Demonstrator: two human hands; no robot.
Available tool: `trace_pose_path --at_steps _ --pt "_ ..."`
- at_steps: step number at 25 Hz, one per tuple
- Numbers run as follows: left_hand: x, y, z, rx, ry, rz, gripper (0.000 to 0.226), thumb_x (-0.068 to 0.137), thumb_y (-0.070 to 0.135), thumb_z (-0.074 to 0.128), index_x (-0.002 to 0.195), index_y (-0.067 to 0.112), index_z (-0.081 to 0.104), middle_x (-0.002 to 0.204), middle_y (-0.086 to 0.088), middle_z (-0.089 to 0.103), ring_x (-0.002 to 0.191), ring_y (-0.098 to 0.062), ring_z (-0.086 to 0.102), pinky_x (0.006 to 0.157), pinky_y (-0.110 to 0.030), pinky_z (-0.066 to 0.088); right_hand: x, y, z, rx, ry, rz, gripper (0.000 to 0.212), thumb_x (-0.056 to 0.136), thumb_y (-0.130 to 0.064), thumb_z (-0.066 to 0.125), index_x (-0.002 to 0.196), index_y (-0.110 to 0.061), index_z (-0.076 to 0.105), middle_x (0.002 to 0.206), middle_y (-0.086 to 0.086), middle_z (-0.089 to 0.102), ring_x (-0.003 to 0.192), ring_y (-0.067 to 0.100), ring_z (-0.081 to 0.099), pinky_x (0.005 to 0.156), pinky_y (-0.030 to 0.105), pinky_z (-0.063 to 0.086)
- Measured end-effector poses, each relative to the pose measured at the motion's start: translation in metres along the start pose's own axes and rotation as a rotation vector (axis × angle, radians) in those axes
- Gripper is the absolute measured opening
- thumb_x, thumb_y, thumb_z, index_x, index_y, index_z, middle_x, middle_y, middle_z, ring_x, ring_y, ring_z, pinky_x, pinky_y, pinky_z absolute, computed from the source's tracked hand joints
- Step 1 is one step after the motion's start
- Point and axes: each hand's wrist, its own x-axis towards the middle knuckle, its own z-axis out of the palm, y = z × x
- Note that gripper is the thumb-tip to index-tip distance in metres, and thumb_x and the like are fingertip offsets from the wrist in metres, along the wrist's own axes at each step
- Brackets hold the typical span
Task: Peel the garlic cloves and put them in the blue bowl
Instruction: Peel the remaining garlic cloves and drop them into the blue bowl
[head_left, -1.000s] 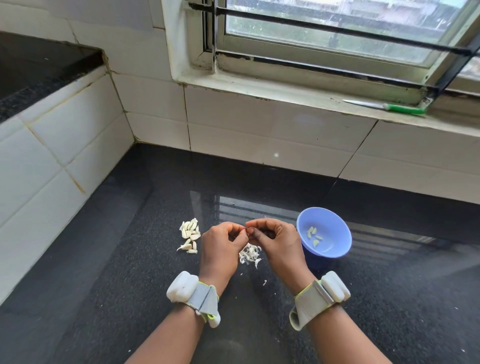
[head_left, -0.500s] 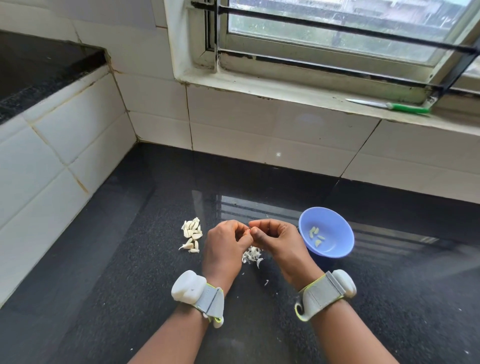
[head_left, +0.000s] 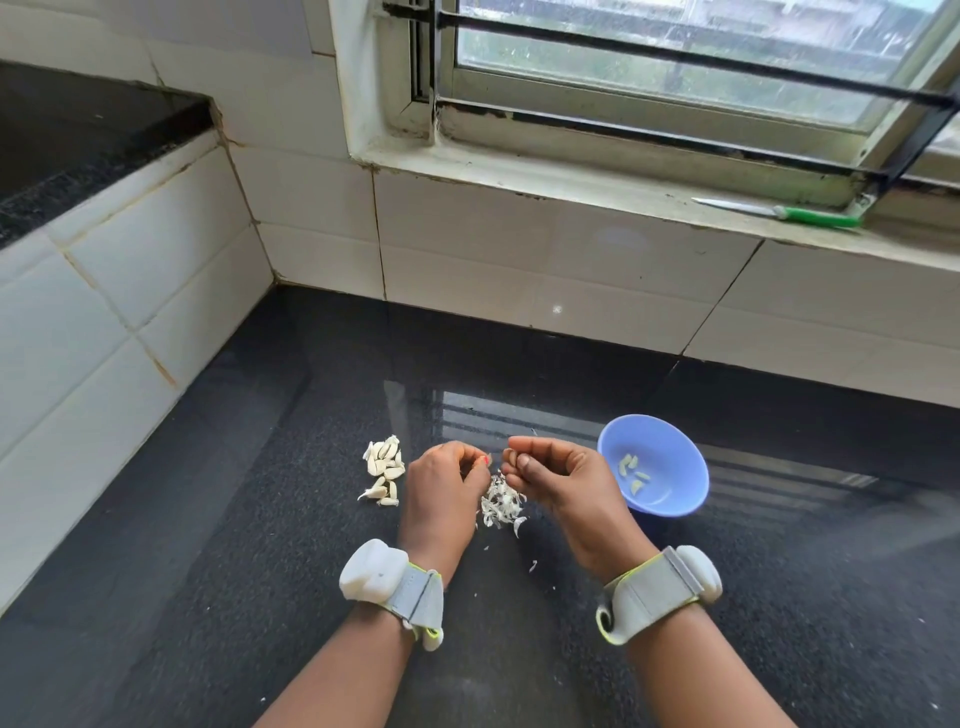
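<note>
On the black speckled granite counter (head_left: 260, 519), both hands hovered over the papery skin pile (head_left: 500, 501) so peelings dropped there; left hand (head_left: 441, 488) and right hand (head_left: 558, 478) had curled fingers, contents too small to tell, near the round blue plastic bowl (head_left: 675, 499)

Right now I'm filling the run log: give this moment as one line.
step: peeling | left hand: fingers curled, contents hidden | right hand: same | skins: below hands | blue bowl: some peeled cloves | unpeeled cloves: left

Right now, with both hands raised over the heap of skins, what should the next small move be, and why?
Probably carry the right hand sideways to the blue bowl and drop its clove in, if it is peeled. The hands have parted, the left hand pinches something small, likely skin, over the peel heap, and the bowl sits just beside the right hand. The clove itself is hidden by curled fingers.
</note>
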Motion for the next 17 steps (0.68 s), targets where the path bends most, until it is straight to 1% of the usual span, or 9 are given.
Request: trace_pose_path --at_steps 2,3,6,8,11,13,15,17 --pt "-0.001 0.001 0.001 0.035 -0.016 0.03 0.021 0.092 0.025 0.056 0.09 0.012 0.071 0.086 -0.003 0.069 0.081 -0.02 0.062 0.074 -0.036 0.048 -0.001 -0.002 -0.001 0.077 0.005 0.031 0.017 0.089 0.006 0.06 0.1 -0.002 0.069 0.089 0.012 0.074 0.082 0.019 0.071 0.071 0.022 0.057" --pt "-0.001 0.001 0.001 0.027 -0.015 0.04 0.021 0.092 0.026 0.057 0.089 0.012 0.072 0.085 -0.002 0.069 0.08 -0.019 0.062 0.074 -0.036 0.048 -0.001 -0.003 -0.002 0.108 0.018 0.039 0.016 0.088 0.007 0.06 0.099 -0.001 0.068 0.087 0.012 0.073 0.081 0.019 0.071 0.07 0.023 0.057" --pt "0.0 0.004 -0.001 -0.051 0.012 0.036 0.008 0.083 0.026 0.07 0.08 0.019 0.071 0.078 0.006 0.069 0.071 -0.008 0.062 0.068 -0.029 0.052 -0.002 -0.006 -0.002 0.153 0.048 0.04 0.013 0.086 0.006 0.063 0.097 0.001 0.067 0.083 0.013 0.073 0.079 0.022 0.072 0.068 0.024 0.058" --pt "0.0 0.007 -0.003 -0.118 0.002 0.033 0.003 0.081 0.021 0.073 0.08 0.022 0.07 0.076 0.009 0.068 0.069 -0.002 0.062 0.067 -0.024 0.053 -0.003 -0.006 -0.003 0.155 0.059 0.038 0.013 0.085 0.005 0.063 0.097 0.002 0.067 0.082 0.013 0.073 0.078 0.021 0.072 0.068 0.024 0.057" --pt "-0.002 0.011 -0.003 -0.19 -0.024 0.074 0.006 0.084 0.022 0.07 0.088 0.021 0.074 0.08 0.01 0.071 0.071 0.0 0.064 0.068 -0.019 0.052 -0.004 -0.007 -0.003 0.084 0.068 0.01 0.012 0.085 0.004 0.065 0.097 0.001 0.068 0.083 0.014 0.074 0.079 0.021 0.071 0.069 0.024 0.057" --pt "-0.002 0.012 -0.001 -0.165 -0.033 0.098 0.008 0.084 0.026 0.07 0.088 0.022 0.075 0.081 0.009 0.071 0.072 -0.002 0.064 0.069 -0.02 0.051 -0.005 -0.007 -0.001 0.006 0.07 -0.029 0.012 0.084 0.002 0.068 0.097 0.0 0.069 0.084 0.013 0.074 0.08 0.02 0.071 0.07 0.023 0.056" --pt "-0.003 0.012 0.0 -0.117 -0.029 0.107 0.008 0.083 0.026 0.07 0.087 0.022 0.075 0.082 0.008 0.071 0.071 -0.003 0.063 0.068 -0.018 0.049 -0.006 -0.008 0.001 -0.076 0.065 -0.069 0.012 0.083 0.0 0.071 0.095 -0.003 0.071 0.083 0.012 0.075 0.078 0.017 0.071 0.069 0.022 0.056" --pt "-0.003 0.014 0.0 -0.094 -0.021 0.111 0.009 0.082 0.025 0.069 0.087 0.02 0.075 0.082 0.006 0.071 0.071 -0.005 0.062 0.067 -0.019 0.048 -0.006 -0.01 0.002 -0.151 0.066 -0.108 0.012 0.081 -0.003 0.074 0.092 -0.005 0.072 0.082 0.012 0.075 0.076 0.016 0.072 0.067 0.021 0.055"
